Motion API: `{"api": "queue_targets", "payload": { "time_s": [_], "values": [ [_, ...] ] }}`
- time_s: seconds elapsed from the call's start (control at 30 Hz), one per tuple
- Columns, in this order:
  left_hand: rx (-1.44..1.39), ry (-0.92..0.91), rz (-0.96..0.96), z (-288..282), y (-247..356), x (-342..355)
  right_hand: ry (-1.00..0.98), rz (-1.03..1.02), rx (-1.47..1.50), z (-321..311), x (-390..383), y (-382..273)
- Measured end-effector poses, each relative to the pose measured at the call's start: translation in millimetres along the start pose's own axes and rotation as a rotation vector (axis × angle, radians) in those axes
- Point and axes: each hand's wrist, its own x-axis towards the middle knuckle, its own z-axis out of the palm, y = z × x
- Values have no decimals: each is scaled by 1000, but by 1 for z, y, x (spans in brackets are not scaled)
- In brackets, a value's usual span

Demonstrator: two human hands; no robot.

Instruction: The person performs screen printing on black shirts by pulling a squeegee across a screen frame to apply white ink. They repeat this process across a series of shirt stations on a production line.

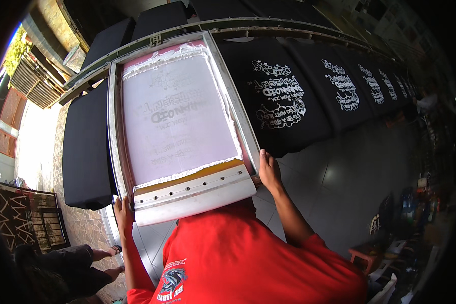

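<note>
A screen printing frame (240,109) with metal sides and pale mesh stretches away in front of me over a black fabric-covered board. Dark lettering shows through the mesh, and thick white ink (169,57) runs along its far and right edges. Across the near end lies a squeegee (197,195), with an amber blade and a row of bolts in its metal holder. My left hand (123,215) grips the frame's near left corner. On the right side rail, my right hand (268,172) is closed with its thumb on top. The undersides of both grips are hidden.
Black shirts with white printed lettering (280,93) lie in a row to the right. Another black board (87,147) is at the left. A metal rail (283,24) runs behind the frame. At lower left stands another person (71,271); a red stool (366,256) is at lower right.
</note>
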Motion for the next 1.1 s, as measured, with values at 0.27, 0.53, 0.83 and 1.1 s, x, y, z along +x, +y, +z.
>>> {"api": "queue_targets", "payload": {
  "time_s": [0.27, 0.53, 0.83, 1.1],
  "values": [
    [73, 13, -14, -30, -62, 25, -18, 29, -64, 56, -19, 1],
    [-39, -77, 8, -29, -57, 37, 15, 46, -83, 71, -19, -3],
    [48, -87, 32, -34, -62, 64, 95, 25, -75, 93, -13, 4],
    [97, -154, -104, -32, -32, 78, 83, 72, -138, 99, 4, 2]
  ]
}}
